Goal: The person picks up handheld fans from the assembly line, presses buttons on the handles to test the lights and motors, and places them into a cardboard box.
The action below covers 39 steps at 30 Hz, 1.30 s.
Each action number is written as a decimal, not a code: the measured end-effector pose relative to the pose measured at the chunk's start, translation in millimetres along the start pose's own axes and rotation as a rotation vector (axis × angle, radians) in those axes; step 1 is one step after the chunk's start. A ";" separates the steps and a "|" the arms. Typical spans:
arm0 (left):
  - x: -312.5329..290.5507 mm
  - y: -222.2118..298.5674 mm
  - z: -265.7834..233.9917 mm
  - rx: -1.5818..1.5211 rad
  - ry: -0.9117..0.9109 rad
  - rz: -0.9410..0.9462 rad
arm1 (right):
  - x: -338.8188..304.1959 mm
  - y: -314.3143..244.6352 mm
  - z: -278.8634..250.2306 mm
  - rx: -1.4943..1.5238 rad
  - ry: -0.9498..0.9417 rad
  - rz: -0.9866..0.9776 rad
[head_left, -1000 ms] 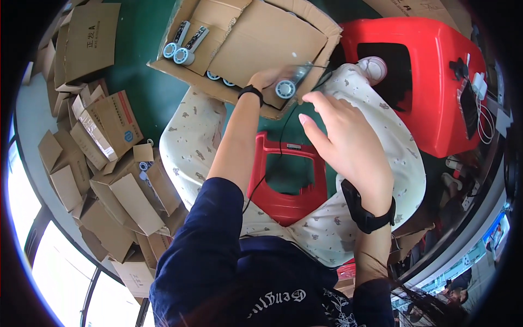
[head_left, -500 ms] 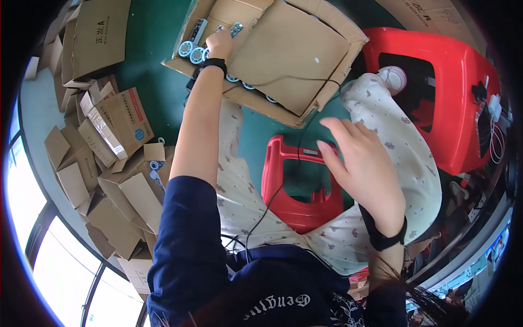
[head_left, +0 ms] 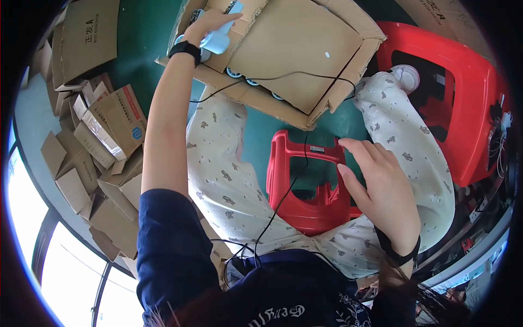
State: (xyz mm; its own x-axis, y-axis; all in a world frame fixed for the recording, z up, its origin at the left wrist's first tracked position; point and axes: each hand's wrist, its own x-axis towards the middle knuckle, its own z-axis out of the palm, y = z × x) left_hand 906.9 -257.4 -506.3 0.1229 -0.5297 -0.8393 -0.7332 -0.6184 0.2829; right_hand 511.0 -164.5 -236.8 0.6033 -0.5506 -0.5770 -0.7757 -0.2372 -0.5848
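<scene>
My left hand [head_left: 208, 24] is inside the shallow cardboard box [head_left: 283, 111], its fingers curled over a light-blue part [head_left: 219, 42] with a round head and a handle, like a handheld fan's shell. The part's smooth side shows, and my fingers hide some of it. Beside it, another such part is mostly covered by my hand. Several round blue heads [head_left: 234, 72] peek out along the edge of a cardboard sheet [head_left: 294, 49] in the box. Held over my lap, my right hand [head_left: 381, 182] is open and empty, thumb apart from the fingers.
A small red stool [head_left: 280, 180] stands between my legs, and a larger red stool [head_left: 468, 103] is at the right. Cardboard boxes [head_left: 111, 122] are heaped on the left. A black cable [head_left: 291, 188] runs up from my lap, and another crosses the box.
My left hand has shifted left and up in the picture; the part at it now shows a smooth blue side, where a circuit board showed before. My right hand stays open.
</scene>
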 end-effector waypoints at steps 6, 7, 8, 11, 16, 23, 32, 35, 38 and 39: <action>13.1 -61.8 37.0 0.592 0.750 -0.119 | 9.1 12.6 9.3 -0.047 0.053 0.019; 6.3 -64.1 37.9 0.578 0.974 -0.193 | 9.9 14.3 10.0 -0.072 0.092 0.000; 9.5 -61.1 35.3 0.573 0.977 -0.184 | 10.0 14.8 9.9 -0.099 0.131 -0.020; 9.7 -62.6 24.3 0.380 0.611 -0.268 | 9.3 9.8 8.5 -0.034 0.054 -0.002; 18.0 -69.1 5.3 0.350 0.332 -0.344 | 12.5 8.7 10.8 -0.003 0.014 0.008; 25.3 -33.2 55.1 0.134 0.414 -0.563 | 16.2 6.1 7.8 -0.060 0.073 0.027; -15.0 -5.1 82.1 0.106 0.383 -0.143 | 9.4 10.7 21.2 -0.022 0.224 -0.089; -29.4 29.5 92.2 -0.308 0.191 0.029 | 6.7 21.5 19.0 -0.106 0.344 -0.068; -66.0 43.7 96.4 -1.058 -0.083 0.193 | 3.0 25.0 18.3 -0.029 0.330 -0.057; -81.1 47.2 86.5 -1.153 -0.138 0.151 | 6.8 22.9 24.2 -0.006 0.320 -0.059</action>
State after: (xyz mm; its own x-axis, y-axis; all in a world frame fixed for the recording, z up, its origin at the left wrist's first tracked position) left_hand 804.5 -193.4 -465.1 -0.0390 -0.6189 -0.7845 0.3153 -0.7526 0.5781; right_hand 501.8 -154.3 -267.9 0.5591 -0.7594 -0.3328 -0.7426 -0.2801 -0.6083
